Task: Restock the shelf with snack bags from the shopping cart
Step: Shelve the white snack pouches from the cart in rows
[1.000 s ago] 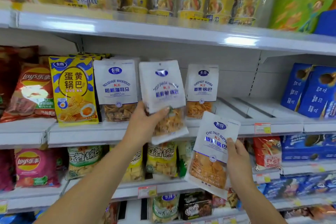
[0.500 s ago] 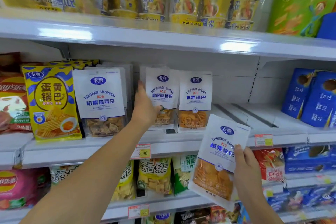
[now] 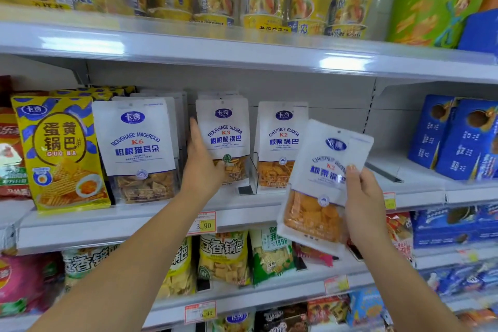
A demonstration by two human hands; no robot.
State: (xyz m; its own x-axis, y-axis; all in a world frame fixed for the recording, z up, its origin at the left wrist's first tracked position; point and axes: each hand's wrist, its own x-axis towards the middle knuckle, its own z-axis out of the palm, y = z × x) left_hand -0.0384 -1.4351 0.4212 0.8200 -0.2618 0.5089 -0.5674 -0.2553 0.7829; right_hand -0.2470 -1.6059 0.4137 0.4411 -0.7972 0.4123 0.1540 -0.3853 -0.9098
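Head view: my right grip (image 3: 363,197) is pinching the chestnut bag (image 3: 316,170) upright by its right edge, near and right of the chestnut row (image 3: 281,140) on the shelf (image 3: 151,214); my left grip (image 3: 200,170) is clasping the K3 bag (image 3: 225,132).

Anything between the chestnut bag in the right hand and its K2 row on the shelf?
Nothing visible. The right hand holds the chestnut bag in front and right of the K2 row; the left hand is one slot left, gripping the roughage bag, off that path.
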